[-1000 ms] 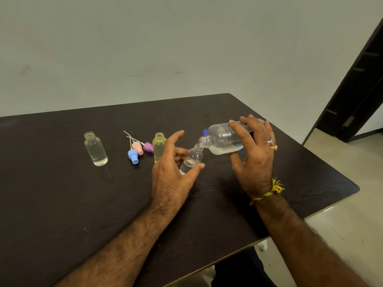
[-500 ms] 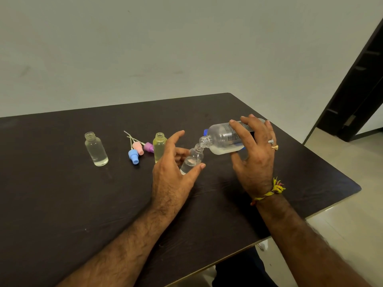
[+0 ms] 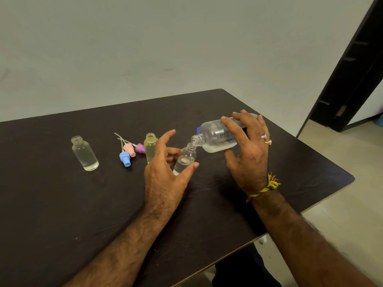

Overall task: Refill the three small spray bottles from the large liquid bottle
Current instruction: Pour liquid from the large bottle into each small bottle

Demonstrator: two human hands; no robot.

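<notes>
Right hand [image 3: 247, 160] grip clasps large bottle [image 3: 217, 137], tipped near counter [image 3: 62, 204] right edge, mouth touching small bottle [image 3: 185, 159] neck. Left hand [image 3: 163, 177] grip pinches small bottle, tilted. Two open bottles [image 3: 85, 153] [image 3: 150, 145] and three caps [image 3: 130, 151] toward far-left.

Just the room doing its thing
Dark table [image 3: 62, 204] is sitting against a plain wall [image 3: 165, 38], with a dark door frame [image 3: 352, 69] standing off right.

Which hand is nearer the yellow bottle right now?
Left. The left hand sits right beside the yellow bottle, partly covering it; the right hand is farther right, tipping the large bottle.
</notes>
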